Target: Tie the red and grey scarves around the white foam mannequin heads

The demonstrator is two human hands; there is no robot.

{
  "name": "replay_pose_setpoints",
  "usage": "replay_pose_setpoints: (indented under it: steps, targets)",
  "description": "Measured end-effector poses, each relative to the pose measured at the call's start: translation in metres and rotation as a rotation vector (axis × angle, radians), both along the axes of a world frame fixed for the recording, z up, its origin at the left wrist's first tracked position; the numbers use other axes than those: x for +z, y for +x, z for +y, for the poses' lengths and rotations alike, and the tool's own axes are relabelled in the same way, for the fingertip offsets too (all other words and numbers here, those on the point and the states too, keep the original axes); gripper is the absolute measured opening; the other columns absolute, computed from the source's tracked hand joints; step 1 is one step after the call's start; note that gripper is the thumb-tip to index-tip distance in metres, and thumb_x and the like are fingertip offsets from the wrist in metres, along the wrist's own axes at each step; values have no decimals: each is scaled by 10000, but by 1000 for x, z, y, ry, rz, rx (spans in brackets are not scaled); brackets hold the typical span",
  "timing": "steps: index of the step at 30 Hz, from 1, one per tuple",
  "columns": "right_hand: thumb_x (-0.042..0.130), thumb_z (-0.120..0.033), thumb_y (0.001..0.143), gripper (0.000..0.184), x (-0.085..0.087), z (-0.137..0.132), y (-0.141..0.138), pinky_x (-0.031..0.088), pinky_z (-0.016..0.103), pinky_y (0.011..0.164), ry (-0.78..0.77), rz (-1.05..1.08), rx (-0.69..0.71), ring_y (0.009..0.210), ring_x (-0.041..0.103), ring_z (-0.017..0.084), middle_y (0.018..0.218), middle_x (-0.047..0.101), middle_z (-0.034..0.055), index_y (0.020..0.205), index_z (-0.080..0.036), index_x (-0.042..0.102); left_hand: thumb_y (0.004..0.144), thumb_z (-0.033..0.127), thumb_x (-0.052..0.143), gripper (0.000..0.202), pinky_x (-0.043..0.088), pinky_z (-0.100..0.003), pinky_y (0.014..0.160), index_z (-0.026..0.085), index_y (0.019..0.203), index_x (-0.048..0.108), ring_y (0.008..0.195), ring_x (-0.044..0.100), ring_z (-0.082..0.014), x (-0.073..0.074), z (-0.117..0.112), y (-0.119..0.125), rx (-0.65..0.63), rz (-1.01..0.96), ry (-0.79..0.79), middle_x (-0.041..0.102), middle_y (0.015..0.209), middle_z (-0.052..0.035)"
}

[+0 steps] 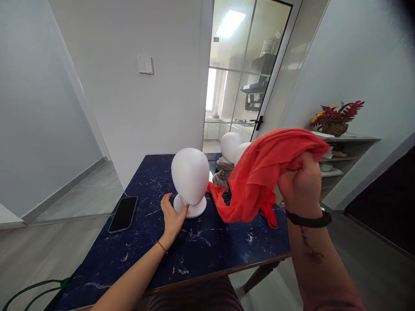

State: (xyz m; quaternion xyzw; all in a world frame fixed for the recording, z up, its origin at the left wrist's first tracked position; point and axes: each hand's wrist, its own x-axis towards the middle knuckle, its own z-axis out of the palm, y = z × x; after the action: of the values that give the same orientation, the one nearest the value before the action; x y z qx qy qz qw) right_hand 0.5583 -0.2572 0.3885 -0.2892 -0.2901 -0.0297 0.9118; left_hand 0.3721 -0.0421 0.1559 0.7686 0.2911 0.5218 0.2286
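White walls and a glass kitchen door frame a dark blue worktop [207,246], where the left hand [171,216], open, cups the base of a bare foam head [190,175]. The right hand [300,183], fisted, holds a red scarf [259,172] aloft beside it, one end trailing on the worktop. Nothing covers the head yet. A phone [123,214] lies to the left.

Black phone [123,214], light switch [145,65], flower basket [337,123]

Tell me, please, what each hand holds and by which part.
The right hand holds the red cloth by a bunched end; the left hand holds the white head by its stem.
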Motion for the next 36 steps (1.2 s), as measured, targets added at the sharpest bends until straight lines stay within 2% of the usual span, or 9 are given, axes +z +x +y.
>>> replay_pose_setpoints:
  steps: [3,5,9,14,17,22,27,31,36]
  targets:
    - [655,-124,713,90,-9,9,-7,506,166,700,-147,-57,130,702,580,66,767,603,-36,768,-162,595,788,220,585,406,439,-452,928,197,1168,443,1076,518,-254,19,-42,-13,-205,-106,291,503,1137,-115]
    - [673,-184,729,129,-18,16,-10,518,193,731,-257,-65,174,771,605,87,839,635,-15,847,-169,623,793,170,560,378,456,-423,900,199,1154,453,1049,526,-237,25,-68,-15,-313,-77,299,506,1123,-111]
    - [666,-283,758,149,-31,21,-12,518,224,702,-412,-81,142,766,604,109,849,636,-19,884,-210,630,801,189,589,342,460,-430,907,193,1118,461,1071,523,-242,23,-94,-6,-332,-61,63,502,1128,-117]
    - [635,-324,794,143,-27,16,-38,505,290,763,-620,-384,-134,805,590,148,861,630,-6,887,-215,634,609,304,802,893,362,-476,1052,202,1369,345,1284,415,-305,34,-117,14,-757,-31,-249,422,1391,-159]
    - [659,-293,771,193,-16,15,-55,507,320,785,-686,-573,-252,827,590,166,890,629,-1,949,-227,619,672,255,720,597,438,-417,969,181,1231,524,1128,553,-267,50,-130,28,-820,-72,-536,586,1238,-120]
    - [683,-242,719,463,-7,9,-27,510,362,855,-624,-485,-296,922,599,179,1008,594,4,1143,-276,500,633,142,579,185,486,-303,747,156,787,679,793,619,-198,77,-108,12,-663,-192,-850,706,805,-30]
    - [713,-200,636,636,-19,1,7,544,327,762,-633,-323,-38,824,615,155,988,591,-11,1195,-302,429,460,42,527,339,423,-182,501,137,739,694,499,537,-95,125,-70,-38,-731,-446,-1191,656,606,22]
    - [722,-226,622,391,-34,4,6,532,296,750,-726,-245,263,814,614,156,905,621,-14,988,-247,586,461,40,511,221,473,-198,483,137,619,630,457,537,-98,159,-48,-62,-702,-630,-1313,620,553,24]
    - [693,-418,720,312,-49,9,4,518,305,751,-908,-338,306,842,614,182,885,671,31,917,-178,665,625,96,545,75,564,-283,576,161,606,576,438,578,-138,171,-23,-78,-685,-577,-1408,593,486,16]
